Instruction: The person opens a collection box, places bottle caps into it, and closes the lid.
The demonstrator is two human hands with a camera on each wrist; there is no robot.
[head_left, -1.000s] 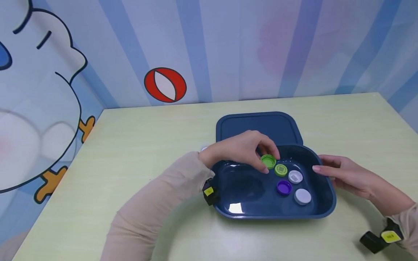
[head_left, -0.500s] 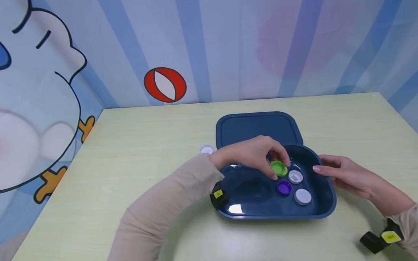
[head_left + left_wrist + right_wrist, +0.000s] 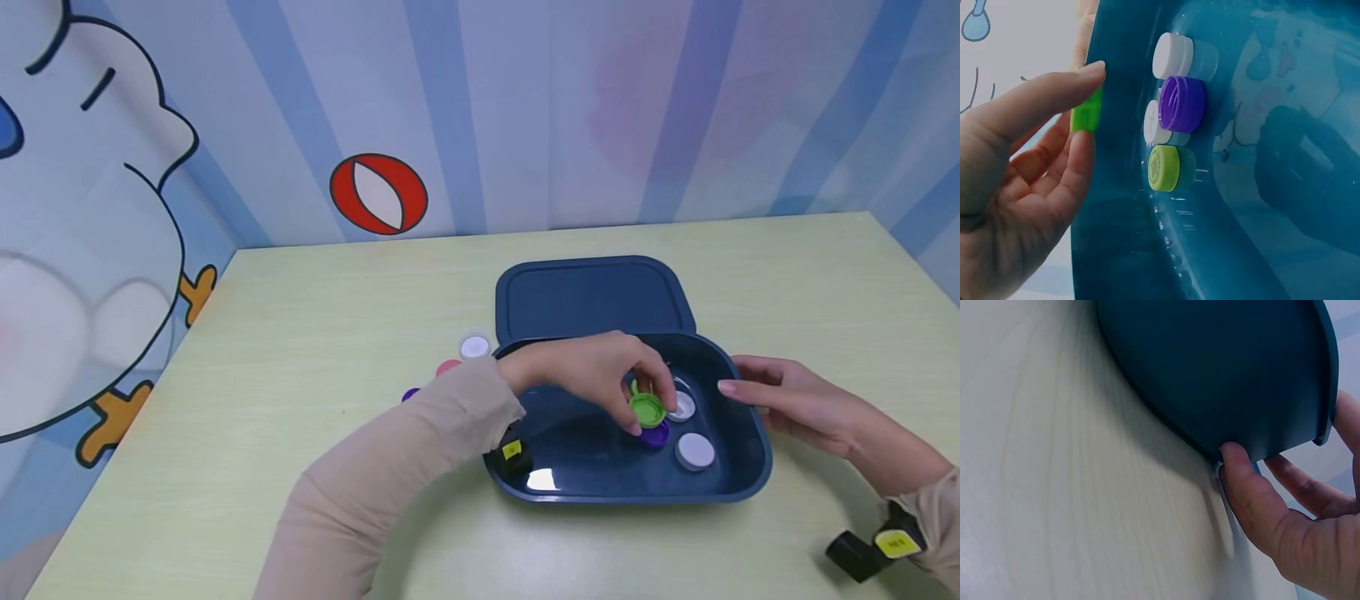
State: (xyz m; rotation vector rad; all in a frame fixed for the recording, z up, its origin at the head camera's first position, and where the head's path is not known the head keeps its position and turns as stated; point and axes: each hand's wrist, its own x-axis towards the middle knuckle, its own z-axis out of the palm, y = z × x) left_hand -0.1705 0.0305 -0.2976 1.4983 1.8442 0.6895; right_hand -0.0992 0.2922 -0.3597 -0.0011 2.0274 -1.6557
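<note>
My left hand (image 3: 609,367) reaches over the dark blue plastic box (image 3: 585,454) and pinches a bright green bottle cap (image 3: 647,411) between thumb and fingers. In the left wrist view this green cap (image 3: 1087,115) is seen edge-on, apart from the caps on the box floor. Those are a yellow-green cap (image 3: 1164,167), a purple cap (image 3: 1184,104) and two white caps, one of them nearer the box's front right (image 3: 695,452). With the thumb over the rim and fingers outside, my right hand (image 3: 802,407) holds the box's right end.
The blue lid (image 3: 592,298) lies flat behind the box. To its left on the table (image 3: 322,333) are a white cap (image 3: 474,347), a pink cap (image 3: 448,367) and a purple cap (image 3: 409,394), partly behind my left sleeve. A patterned backdrop (image 3: 555,108) stands behind.
My left hand has carried the green cap rightward and toward me, past the yellow-green cap to over the purple one. Pink and purple caps left of the box have come into view. The right hand stays put.
</note>
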